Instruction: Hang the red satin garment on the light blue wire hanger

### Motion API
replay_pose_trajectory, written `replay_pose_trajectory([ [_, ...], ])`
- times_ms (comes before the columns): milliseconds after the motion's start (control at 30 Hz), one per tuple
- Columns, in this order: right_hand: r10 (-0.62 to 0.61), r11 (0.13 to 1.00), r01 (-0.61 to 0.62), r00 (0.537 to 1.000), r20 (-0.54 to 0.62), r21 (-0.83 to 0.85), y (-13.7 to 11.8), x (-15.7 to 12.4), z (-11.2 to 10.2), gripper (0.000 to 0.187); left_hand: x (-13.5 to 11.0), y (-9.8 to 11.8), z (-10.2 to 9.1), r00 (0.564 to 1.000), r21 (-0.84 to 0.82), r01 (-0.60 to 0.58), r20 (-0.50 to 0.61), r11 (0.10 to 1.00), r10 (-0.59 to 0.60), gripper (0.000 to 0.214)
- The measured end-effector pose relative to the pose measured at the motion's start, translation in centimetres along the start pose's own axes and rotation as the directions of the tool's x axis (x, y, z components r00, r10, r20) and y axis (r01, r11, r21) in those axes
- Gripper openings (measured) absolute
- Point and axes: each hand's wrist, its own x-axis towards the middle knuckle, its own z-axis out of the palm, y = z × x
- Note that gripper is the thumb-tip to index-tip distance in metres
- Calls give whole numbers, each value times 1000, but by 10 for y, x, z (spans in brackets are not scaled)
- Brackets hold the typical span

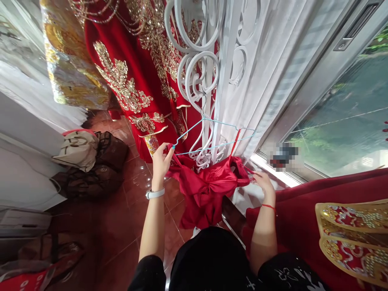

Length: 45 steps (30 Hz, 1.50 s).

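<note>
A plain red satin garment [209, 188] hangs bunched between my two hands, below a thin light-blue wire hanger [212, 135]. My left hand [160, 161], with a white band on the wrist, pinches the garment's left edge at the hanger's left end. My right hand [263, 182], a red string around its wrist, grips the garment's thin strap at its right side. The hanger's hook sits on a white scrolled metal frame [198, 76].
Red gowns with gold embroidery [136, 72] hang behind the frame. White curtains [260, 81] cover a glass window [348, 113] on the right. Another red and gold dress [339, 226] lies at lower right. Bags [91, 161] sit on the reddish tiled floor [121, 226].
</note>
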Motion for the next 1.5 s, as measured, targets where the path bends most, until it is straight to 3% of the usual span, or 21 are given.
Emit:
replay_pose_trajectory([
  [67,42,995,-52,993,-113,-87,4,3,-7,0,-1,0,0,1000,-32,16,10,999,-15,23],
  [200,69,993,-83,984,-166,-79,3,8,0,16,-3,0,0,1000,-18,1,-6,1000,-1,24],
  [300,28,980,-6,994,-108,201,-5,6,15,30,-4,0,0,1000,21,-26,-10,999,27,23],
  [367,-28,889,52,998,-61,455,-11,2,24,40,-5,2,0,999,46,-33,5,998,33,22],
  [433,-115,810,157,987,-110,564,-17,-1,31,51,-5,3,0,998,77,-60,17,995,59,24],
  [567,-336,815,451,880,-337,364,-35,4,41,72,-5,2,-3,992,109,-119,62,987,113,31],
  [700,-522,795,581,801,-292,175,-69,27,52,92,-2,-4,-6,990,21,-100,105,995,97,29],
  [867,-631,719,673,737,-240,175,-108,57,68,109,-2,-12,-4,989,-86,-101,99,991,109,26],
  [1000,-654,680,706,706,-271,199,-122,69,75,110,-3,-15,0,992,-92,-92,81,991,100,25],
  [1200,-697,645,750,656,-290,148,-130,78,71,88,-5,-17,6,995,-93,-83,53,992,89,29],
  [1300,-729,639,760,648,-220,120,-137,88,60,84,-6,-17,9,994,-72,-100,35,992,103,30],
  [1500,-758,650,760,648,79,-4,-175,96,41,99,-6,-12,11,997,-56,-55,48,997,58,29],
])
